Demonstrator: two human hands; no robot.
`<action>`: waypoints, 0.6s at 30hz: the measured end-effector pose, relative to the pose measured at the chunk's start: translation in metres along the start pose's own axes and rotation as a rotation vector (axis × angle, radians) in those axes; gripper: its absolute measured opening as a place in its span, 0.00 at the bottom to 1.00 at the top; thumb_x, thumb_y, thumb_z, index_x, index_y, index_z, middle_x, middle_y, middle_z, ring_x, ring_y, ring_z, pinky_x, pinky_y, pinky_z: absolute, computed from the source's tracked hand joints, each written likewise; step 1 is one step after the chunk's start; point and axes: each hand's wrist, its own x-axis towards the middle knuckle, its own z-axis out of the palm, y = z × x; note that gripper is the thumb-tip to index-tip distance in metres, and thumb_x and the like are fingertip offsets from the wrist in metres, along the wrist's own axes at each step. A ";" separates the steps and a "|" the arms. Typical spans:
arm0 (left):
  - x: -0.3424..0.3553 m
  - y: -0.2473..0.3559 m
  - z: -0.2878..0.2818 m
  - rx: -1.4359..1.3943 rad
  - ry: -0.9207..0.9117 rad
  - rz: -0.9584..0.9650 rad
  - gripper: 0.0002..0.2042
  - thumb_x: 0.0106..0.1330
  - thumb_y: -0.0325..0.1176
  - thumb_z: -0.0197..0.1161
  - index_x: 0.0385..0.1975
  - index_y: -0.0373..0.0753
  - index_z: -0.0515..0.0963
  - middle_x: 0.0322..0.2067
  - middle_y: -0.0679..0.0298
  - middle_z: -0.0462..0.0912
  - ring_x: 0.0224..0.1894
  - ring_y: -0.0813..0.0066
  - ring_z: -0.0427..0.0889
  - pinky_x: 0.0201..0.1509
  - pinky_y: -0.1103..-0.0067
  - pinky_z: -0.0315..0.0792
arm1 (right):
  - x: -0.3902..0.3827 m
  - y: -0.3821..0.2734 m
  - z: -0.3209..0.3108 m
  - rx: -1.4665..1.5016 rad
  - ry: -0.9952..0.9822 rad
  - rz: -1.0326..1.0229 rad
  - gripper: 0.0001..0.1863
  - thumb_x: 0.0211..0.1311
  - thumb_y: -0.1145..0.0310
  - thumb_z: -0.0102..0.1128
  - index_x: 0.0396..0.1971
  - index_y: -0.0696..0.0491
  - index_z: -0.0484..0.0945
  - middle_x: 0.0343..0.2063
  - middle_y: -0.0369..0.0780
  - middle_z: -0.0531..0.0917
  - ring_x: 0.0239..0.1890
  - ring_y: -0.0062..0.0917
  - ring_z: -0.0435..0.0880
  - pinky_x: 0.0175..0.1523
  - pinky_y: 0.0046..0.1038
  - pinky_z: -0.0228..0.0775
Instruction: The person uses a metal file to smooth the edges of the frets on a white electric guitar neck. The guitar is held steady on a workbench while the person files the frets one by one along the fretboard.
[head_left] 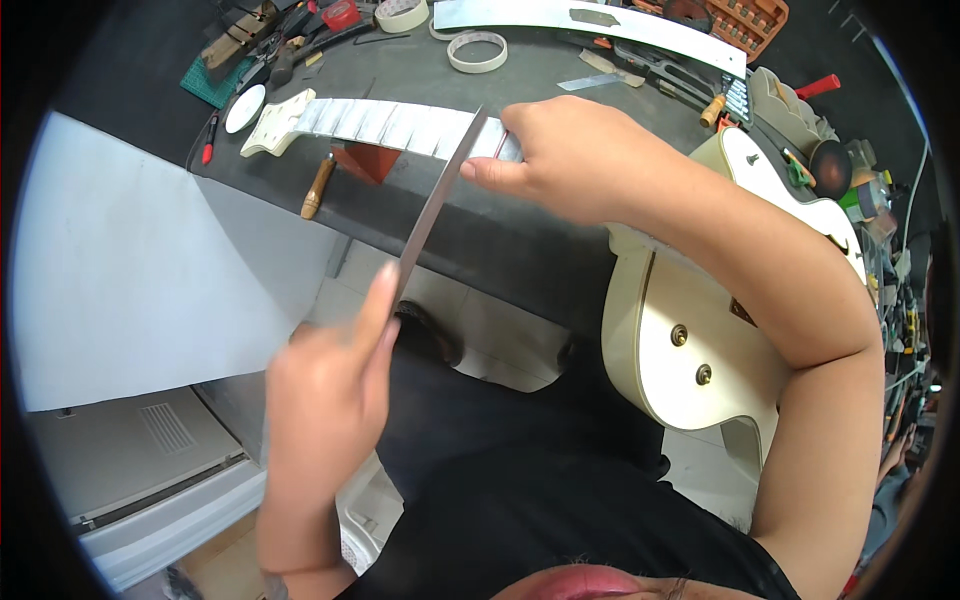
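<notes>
Any lettering on the containers [868, 197] between 2 and 3 o'clock is too small to be read. A cream electric guitar [650, 350] is laid at the workbench [520, 240], its body at 3 to 4 o'clock from the centre of the view and partly covered by the right forearm [730, 235]. By its long axis the headstock [268, 128] is pointed to between 9 and 10 o'clock, and the neck [390, 125], its fingerboard covered with strips of white tape, is bowed by the lens. The body end of the neck is gripped in the right hand [575, 150], at 1 o'clock, with the fingers closed over the far side and the thumb on the near side. A long flat metal file [432, 215] is clasped at its near end by the left hand [335, 385], at 8 o'clock, with the forefinger stretched along it. The file is laid across the neck just beside the right thumb, its long axis directed to 1 o'clock and its tip carried past the neck's far edge; whether the file is touched by the thumb cannot be told. A red-brown wedge [366, 160] is set beneath the neck, and a wooden-handled tool [318, 188] is placed near it at 10 o'clock. A roll of tape [477, 68] is seen at 12 o'clock.
</notes>
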 end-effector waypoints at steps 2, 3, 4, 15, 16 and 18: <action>0.055 0.003 0.013 0.044 0.064 0.092 0.23 0.73 0.26 0.72 0.69 0.42 0.85 0.25 0.48 0.83 0.27 0.44 0.84 0.36 0.57 0.77 | 0.001 -0.003 -0.005 0.009 0.003 -0.021 0.40 0.78 0.33 0.59 0.47 0.64 0.86 0.36 0.57 0.91 0.45 0.54 0.92 0.53 0.50 0.82; 0.076 0.000 0.021 0.050 0.106 0.155 0.22 0.74 0.27 0.71 0.68 0.42 0.85 0.25 0.48 0.83 0.28 0.43 0.84 0.36 0.56 0.76 | 0.003 -0.005 -0.006 0.010 -0.002 -0.035 0.40 0.79 0.33 0.58 0.47 0.64 0.86 0.36 0.56 0.91 0.45 0.54 0.92 0.53 0.50 0.82; 0.086 -0.001 0.027 0.037 0.132 0.168 0.21 0.75 0.28 0.71 0.67 0.41 0.85 0.25 0.48 0.83 0.28 0.43 0.84 0.36 0.56 0.76 | 0.003 -0.006 -0.004 0.013 -0.012 -0.042 0.40 0.79 0.33 0.58 0.47 0.64 0.86 0.36 0.56 0.91 0.45 0.54 0.92 0.53 0.50 0.82; -0.048 0.001 -0.016 -0.079 -0.026 -0.086 0.30 0.68 0.19 0.74 0.72 0.40 0.84 0.23 0.55 0.81 0.22 0.59 0.77 0.29 0.72 0.72 | 0.001 -0.006 -0.006 -0.005 -0.024 -0.011 0.39 0.79 0.34 0.59 0.47 0.64 0.86 0.35 0.56 0.91 0.44 0.53 0.92 0.53 0.49 0.82; -0.049 0.001 -0.017 -0.101 -0.046 -0.101 0.29 0.68 0.18 0.73 0.71 0.40 0.84 0.24 0.56 0.82 0.21 0.62 0.77 0.29 0.74 0.72 | 0.001 -0.006 -0.006 -0.001 -0.035 -0.002 0.39 0.79 0.34 0.59 0.47 0.64 0.86 0.35 0.56 0.91 0.44 0.53 0.92 0.53 0.49 0.82; -0.051 0.002 -0.018 -0.231 -0.029 -0.130 0.29 0.70 0.18 0.71 0.72 0.38 0.82 0.26 0.55 0.84 0.24 0.64 0.80 0.32 0.75 0.75 | 0.000 -0.003 -0.005 -0.002 -0.004 -0.026 0.39 0.78 0.34 0.60 0.47 0.64 0.86 0.35 0.56 0.91 0.44 0.53 0.92 0.53 0.49 0.83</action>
